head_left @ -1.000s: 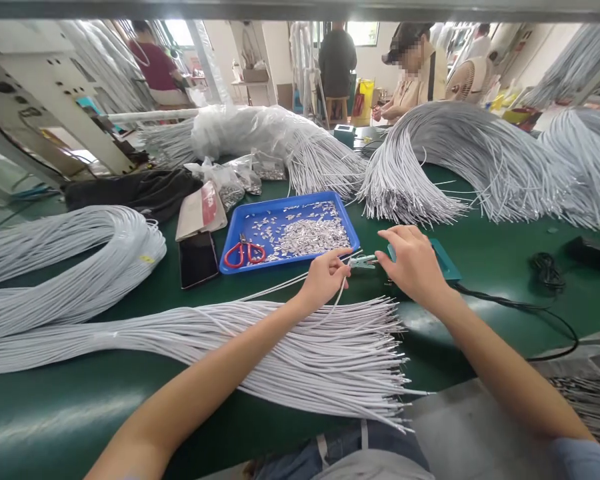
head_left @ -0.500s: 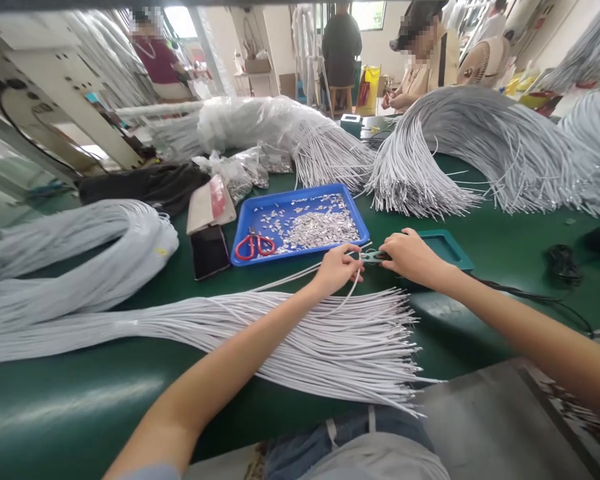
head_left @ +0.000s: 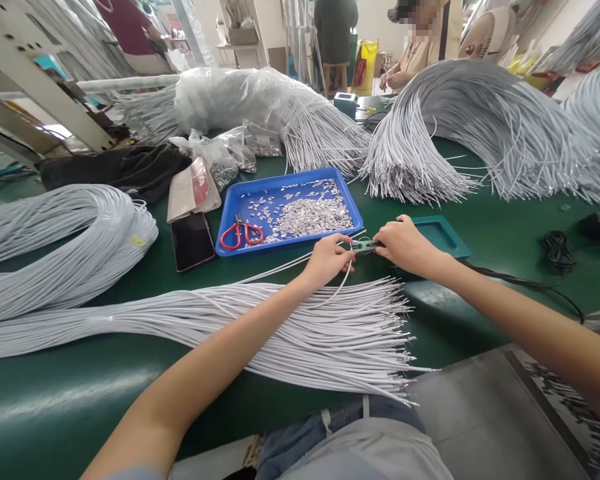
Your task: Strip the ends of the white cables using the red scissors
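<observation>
My left hand [head_left: 327, 259] pinches a thin white cable [head_left: 341, 288] near its end, just in front of a blue tray [head_left: 290, 175]. Small silvery metal pieces [head_left: 315, 217] and red-handled cutters [head_left: 242, 235] lie in that tray. Green pliers [head_left: 364, 246] are gripped in my right hand [head_left: 399, 245], their jaws meeting the cable end at my left fingertips. What sits between the jaws is too small to tell. Beneath my left forearm, a large bundle of white cables [head_left: 325, 333] lies spread, its ends pointing right.
A green tray [head_left: 455, 240] sits beside my right hand. To the left are a phone [head_left: 193, 241], a coiled cable bundle [head_left: 65, 253] and a black cloth [head_left: 125, 167]. Large cable bundles [head_left: 480, 100] stand behind. A person [head_left: 420, 47] sits across the table.
The whole view has shifted, so the table and hands appear slightly higher and further left. My hands keep the same hold on the cable and the pliers.
</observation>
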Action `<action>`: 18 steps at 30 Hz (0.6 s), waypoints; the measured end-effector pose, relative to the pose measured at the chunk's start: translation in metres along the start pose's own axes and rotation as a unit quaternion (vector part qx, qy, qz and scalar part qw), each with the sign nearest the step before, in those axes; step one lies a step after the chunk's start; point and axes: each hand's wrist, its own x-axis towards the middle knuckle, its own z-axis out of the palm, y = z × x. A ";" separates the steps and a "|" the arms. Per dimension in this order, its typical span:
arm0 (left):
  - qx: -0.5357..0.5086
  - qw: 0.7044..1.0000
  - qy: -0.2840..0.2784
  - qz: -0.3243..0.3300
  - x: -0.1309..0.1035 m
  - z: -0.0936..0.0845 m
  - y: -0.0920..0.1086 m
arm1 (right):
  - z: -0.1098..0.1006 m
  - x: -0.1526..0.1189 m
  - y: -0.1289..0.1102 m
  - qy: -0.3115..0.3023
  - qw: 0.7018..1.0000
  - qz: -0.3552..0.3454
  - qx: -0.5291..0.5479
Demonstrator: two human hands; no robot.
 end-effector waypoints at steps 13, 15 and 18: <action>0.008 1.000 -0.014 0.014 0.001 -0.002 -0.002 | 0.011 0.002 0.029 0.086 0.987 0.065 0.118; -0.008 1.000 -0.010 0.015 0.001 -0.003 -0.004 | 0.012 0.002 0.029 0.084 0.985 0.091 0.121; -0.036 0.999 0.016 0.024 0.001 -0.005 -0.006 | 0.012 0.001 0.029 0.089 0.982 0.097 0.134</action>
